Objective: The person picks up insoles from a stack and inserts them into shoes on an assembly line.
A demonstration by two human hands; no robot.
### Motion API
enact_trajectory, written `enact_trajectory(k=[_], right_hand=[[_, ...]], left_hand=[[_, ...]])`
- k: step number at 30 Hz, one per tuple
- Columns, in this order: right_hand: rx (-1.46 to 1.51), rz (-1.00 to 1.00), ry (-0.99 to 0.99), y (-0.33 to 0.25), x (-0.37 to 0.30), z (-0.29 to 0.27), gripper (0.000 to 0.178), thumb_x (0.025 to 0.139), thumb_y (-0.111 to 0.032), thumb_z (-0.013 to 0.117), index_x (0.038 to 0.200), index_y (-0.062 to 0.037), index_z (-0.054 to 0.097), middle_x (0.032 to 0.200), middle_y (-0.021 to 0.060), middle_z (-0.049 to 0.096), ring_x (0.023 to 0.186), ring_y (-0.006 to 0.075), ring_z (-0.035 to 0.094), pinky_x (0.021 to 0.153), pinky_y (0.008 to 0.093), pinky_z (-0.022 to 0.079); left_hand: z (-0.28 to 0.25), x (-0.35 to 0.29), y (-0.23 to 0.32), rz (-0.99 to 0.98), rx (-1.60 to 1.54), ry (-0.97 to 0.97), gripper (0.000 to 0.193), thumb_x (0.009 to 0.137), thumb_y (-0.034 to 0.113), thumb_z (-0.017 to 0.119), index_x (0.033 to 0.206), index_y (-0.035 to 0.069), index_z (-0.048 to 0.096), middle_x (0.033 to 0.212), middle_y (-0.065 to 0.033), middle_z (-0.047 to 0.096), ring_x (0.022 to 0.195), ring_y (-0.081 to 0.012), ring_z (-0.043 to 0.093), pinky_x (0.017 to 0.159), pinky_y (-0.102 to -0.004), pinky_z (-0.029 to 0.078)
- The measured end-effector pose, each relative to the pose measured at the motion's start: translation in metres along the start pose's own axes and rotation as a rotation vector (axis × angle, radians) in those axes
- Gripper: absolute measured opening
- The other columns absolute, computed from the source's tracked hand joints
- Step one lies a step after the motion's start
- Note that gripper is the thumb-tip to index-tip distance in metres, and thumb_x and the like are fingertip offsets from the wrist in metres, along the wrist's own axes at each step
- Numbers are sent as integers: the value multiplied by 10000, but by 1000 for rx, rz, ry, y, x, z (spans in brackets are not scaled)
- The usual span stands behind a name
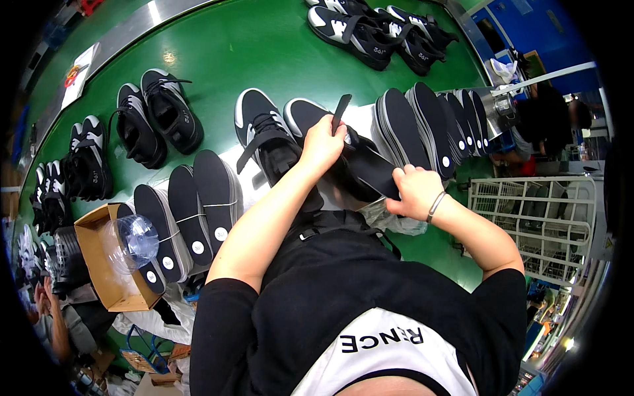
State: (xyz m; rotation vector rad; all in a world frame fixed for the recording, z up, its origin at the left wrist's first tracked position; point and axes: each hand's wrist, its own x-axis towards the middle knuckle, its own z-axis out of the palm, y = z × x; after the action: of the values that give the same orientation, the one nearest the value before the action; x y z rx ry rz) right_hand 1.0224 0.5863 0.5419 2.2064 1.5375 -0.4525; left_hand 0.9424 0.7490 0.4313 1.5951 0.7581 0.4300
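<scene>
My left hand [322,145] is closed on the upper of a black sneaker [305,113] with a silver-grey toe, close to its raised strap [341,111]. A dark insole [374,169] slants into that sneaker's opening. My right hand [419,193] pinches the insole's near end, thumb below and fingers above. Just left of it stands the matching sneaker [253,107], its strap hanging loose to the side. The inside of the sneaker I hold is mostly hidden by the insole and my hand.
Bundled insoles [219,186] lie at left, and further insole stacks [400,125] at right. Shoe pairs stand on the green table [218,56], left [173,112] and far right [356,38]. A cardboard box [99,264] with clear plastic sits lower left. A white wire rack [528,211] stands right.
</scene>
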Motion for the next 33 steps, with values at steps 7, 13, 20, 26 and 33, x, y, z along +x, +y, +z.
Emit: enact_trajectory(k=[7, 13, 20, 26, 33], right_hand=[[67, -182, 141, -20, 45, 26, 109, 677, -114, 518, 673, -49, 605, 723, 136, 586, 701, 277, 592, 632, 363, 481], [182, -74, -109, -16, 94, 54, 162, 687, -122, 525, 767, -26, 628, 814, 149, 614, 759, 286, 598, 674, 375, 476], [-37, -135, -583, -20, 118, 49, 238, 723, -189, 548, 873, -26, 637, 917, 171, 602, 901, 274, 575, 775, 336, 452], [65, 118, -406, -31, 114, 51, 246, 744, -152, 524, 948, -60, 627, 985, 112, 603, 931, 221, 576, 773, 304, 459], [-173, -183, -493, -18, 100, 40, 235, 723, -131, 508, 895, -38, 640, 929, 128, 617, 890, 230, 590, 746, 312, 453]], left_hand=[[0, -7, 7, -21, -14, -5, 200, 788, 180, 537, 882, 4, 527, 718, -62, 554, 678, -128, 507, 643, -259, 402], [2, -12, -2, -18, -244, 29, 157, 799, 147, 538, 878, 12, 525, 751, -15, 529, 704, -90, 472, 657, -231, 383], [-2, -12, 7, -57, -215, -12, 147, 797, 138, 541, 879, 18, 524, 735, 4, 503, 684, -77, 444, 642, -217, 372], [0, -11, 4, 5, -158, -8, 162, 798, 155, 538, 878, 17, 515, 696, 5, 493, 643, -77, 435, 597, -227, 370], [1, -9, 6, 57, -76, 30, 173, 785, 154, 549, 875, 10, 518, 661, -116, 559, 609, -209, 543, 596, -307, 417]])
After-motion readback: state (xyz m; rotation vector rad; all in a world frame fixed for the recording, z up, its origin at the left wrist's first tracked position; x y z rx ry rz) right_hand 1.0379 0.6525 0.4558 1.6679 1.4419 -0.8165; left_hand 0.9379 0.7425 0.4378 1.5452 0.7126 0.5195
